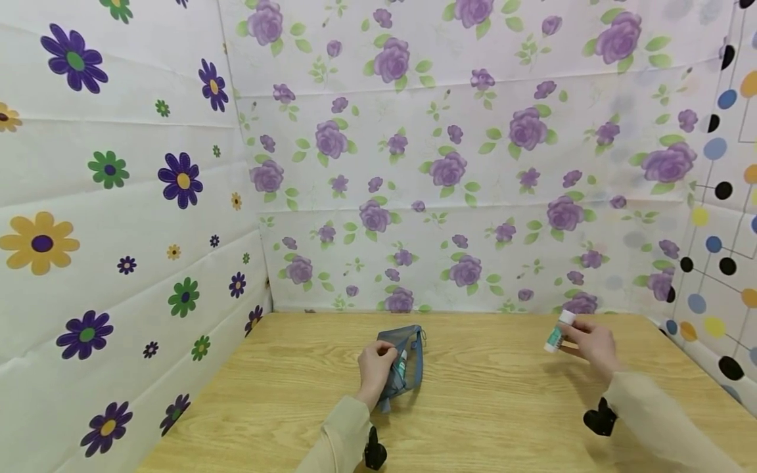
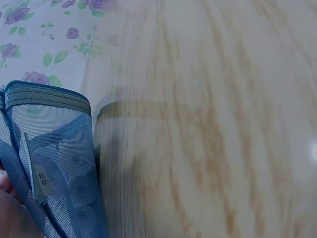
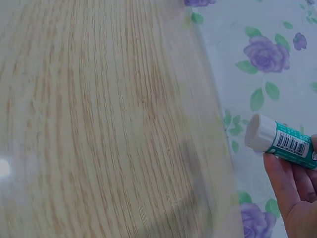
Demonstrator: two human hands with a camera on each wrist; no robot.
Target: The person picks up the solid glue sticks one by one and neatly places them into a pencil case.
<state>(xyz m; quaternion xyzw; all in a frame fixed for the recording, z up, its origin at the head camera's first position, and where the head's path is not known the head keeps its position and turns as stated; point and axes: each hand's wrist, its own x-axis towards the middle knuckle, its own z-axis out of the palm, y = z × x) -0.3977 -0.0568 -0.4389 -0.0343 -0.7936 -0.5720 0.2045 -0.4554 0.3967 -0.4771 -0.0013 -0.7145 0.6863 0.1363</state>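
Observation:
A blue mesh pouch (image 1: 395,339) stands on the table, its mouth gaping to the right. My left hand (image 1: 374,368) pinches its left edge between thumb and fingers. Through the opening shows a green-and-white tube (image 1: 403,363), and rounded shapes show faintly through the mesh pouch (image 2: 59,124) in the left wrist view. Off to the right, my right hand (image 1: 597,345) holds a glue stick (image 1: 556,334) tilted above the table. In the right wrist view the glue stick (image 3: 287,142) has a white end and a green label with a barcode, fingers curled along it.
The wood-grain table (image 1: 473,394) runs back to a wall sheet with purple roses (image 1: 447,169). A flower-print sheet (image 1: 118,276) borders the left side, and a dotted sheet (image 1: 712,282) the right. Black wrist cameras sit on both forearms.

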